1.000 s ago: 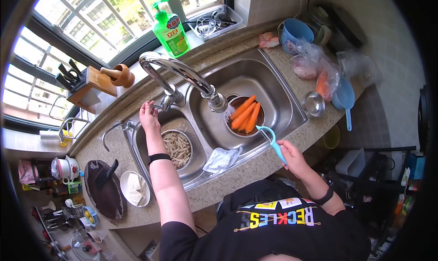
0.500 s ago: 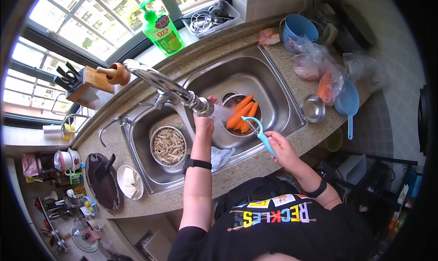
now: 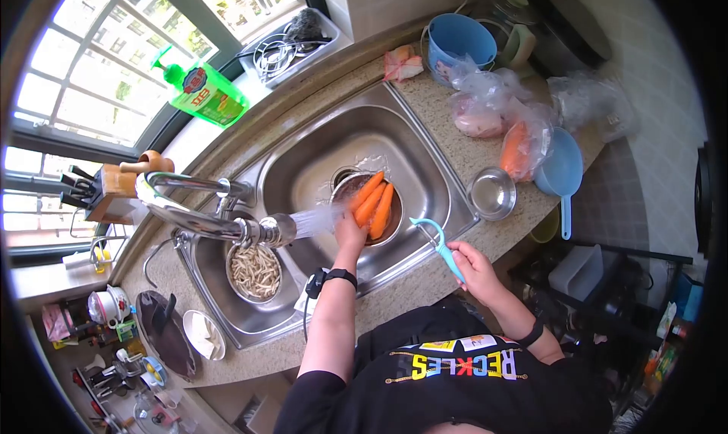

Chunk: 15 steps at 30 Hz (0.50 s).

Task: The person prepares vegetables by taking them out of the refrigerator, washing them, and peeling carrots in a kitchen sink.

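Observation:
Three orange carrots (image 3: pixel 369 204) show in a metal bowl (image 3: pixel 397 220) in the right-hand sink basin. My left hand (image 3: pixel 350 235) is at the bowl's near left side, closed around the lower end of a carrot; spray partly hides its fingers. Water from the faucet (image 3: pixel 278 229) streams sideways onto this hand and the carrots. My right hand (image 3: pixel 472 269) grips the handle of a light blue peeler (image 3: pixel 444 253), holding it above the sink's front right edge, blade end toward the basin and apart from the carrots.
A bowl of pale, finger-like pieces (image 3: pixel 255 273) sits in the left basin. On the right counter are a small metal bowl (image 3: pixel 491 194), a blue ladle (image 3: pixel 560 163), bagged food (image 3: pixel 485 108) and a blue bucket (image 3: pixel 459 43). A white dish (image 3: pixel 205 335) stands at left.
My left hand has moved from the faucet head down to the carrots and closed on one. The faucet head appears farther left as the view shifted. The peeler stays in my right hand.

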Each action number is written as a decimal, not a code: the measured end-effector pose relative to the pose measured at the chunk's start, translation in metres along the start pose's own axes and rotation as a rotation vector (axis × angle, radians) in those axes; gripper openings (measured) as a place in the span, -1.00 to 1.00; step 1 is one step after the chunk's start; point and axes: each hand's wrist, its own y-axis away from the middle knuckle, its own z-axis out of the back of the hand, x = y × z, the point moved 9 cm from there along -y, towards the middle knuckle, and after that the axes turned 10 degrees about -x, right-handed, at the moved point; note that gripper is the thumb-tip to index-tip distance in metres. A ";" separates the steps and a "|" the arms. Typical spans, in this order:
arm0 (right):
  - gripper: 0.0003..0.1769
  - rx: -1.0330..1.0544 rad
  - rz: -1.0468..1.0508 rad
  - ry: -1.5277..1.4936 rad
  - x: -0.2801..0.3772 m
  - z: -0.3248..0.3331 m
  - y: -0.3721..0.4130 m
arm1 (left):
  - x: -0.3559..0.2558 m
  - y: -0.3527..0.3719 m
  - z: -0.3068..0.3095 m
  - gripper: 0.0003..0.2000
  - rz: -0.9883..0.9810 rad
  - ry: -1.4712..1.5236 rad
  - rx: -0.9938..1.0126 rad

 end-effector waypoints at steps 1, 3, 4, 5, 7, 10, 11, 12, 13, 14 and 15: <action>-0.71 -0.006 0.011 -0.008 -0.002 0.002 -0.002 | -0.007 0.005 0.000 -0.45 -0.039 -0.094 0.018; -0.74 -0.010 0.020 -0.016 -0.002 0.005 -0.005 | 0.000 0.005 -0.011 -0.40 -0.076 -0.189 0.037; -0.74 -0.011 0.025 -0.002 -0.001 0.005 -0.007 | 0.018 0.000 -0.034 -0.42 -0.087 -0.025 0.103; -0.74 -0.007 0.032 0.011 0.001 0.004 -0.008 | 0.027 -0.002 -0.045 -0.44 -0.095 0.138 0.165; -0.74 0.010 0.067 0.029 0.008 -0.002 -0.012 | 0.023 0.013 -0.027 -0.51 0.228 0.567 0.311; -0.74 0.040 0.104 0.080 0.018 -0.014 -0.016 | -0.011 0.041 0.019 -0.65 0.607 1.137 0.485; -0.74 0.057 0.108 0.110 0.020 -0.021 -0.018 | -0.016 0.039 0.032 -0.66 0.652 1.327 0.494; -0.74 0.072 0.117 0.109 0.019 -0.027 -0.021 | -0.023 0.035 0.044 -0.68 0.691 1.517 0.500; -0.74 0.064 0.264 0.178 0.024 -0.034 -0.023 | -0.022 0.027 0.055 -0.66 0.730 1.572 0.435; -0.73 0.052 0.413 0.245 0.033 -0.040 -0.022 | -0.019 0.018 0.063 -0.66 0.720 1.576 0.421; -0.73 0.061 0.423 0.243 0.039 -0.048 -0.019 | -0.025 0.007 0.072 -0.66 0.586 1.708 0.516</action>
